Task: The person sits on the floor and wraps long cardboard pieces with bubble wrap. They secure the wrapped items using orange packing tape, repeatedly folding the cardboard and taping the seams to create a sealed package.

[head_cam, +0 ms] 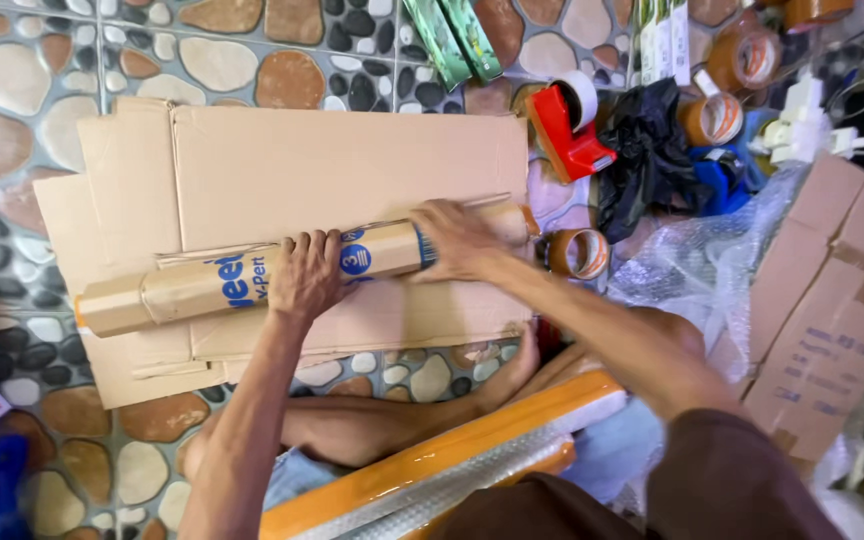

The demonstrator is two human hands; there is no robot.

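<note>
Both hands pressed down on a cardboard-wrapped roll (292,272) that lay lengthwise across a flattened carton (342,165) on a pebble-pattern floor (12,70). The left hand (309,275) lay palm-down over the roll's middle, fingers spread over its top. The right hand (460,240) bore on the roll nearer its right end, fingers curled over the wrap; whether it gripped or only pressed could not be told. The roll's left end reached almost to the carton's left flap, and its right end stopped just short of the carton's right edge.

Open floor lay to the left and above the carton. To the right the room was crowded: a red tape dispenser (567,130) sat just beyond the carton's upper right corner, a brown tape roll (579,253) near the roll's right end, a crumpled black bag (647,150) and clear bubble wrap (702,260) beside them, then a brown box (832,300) with taped seams. More tape rolls (727,90) stood at top right. An orange roll (432,460) lay across the person's lap, below the carton's near edge.

The cardboard was matte and creased, the floor stones smooth and rounded, the bubble wrap glossy.
</note>
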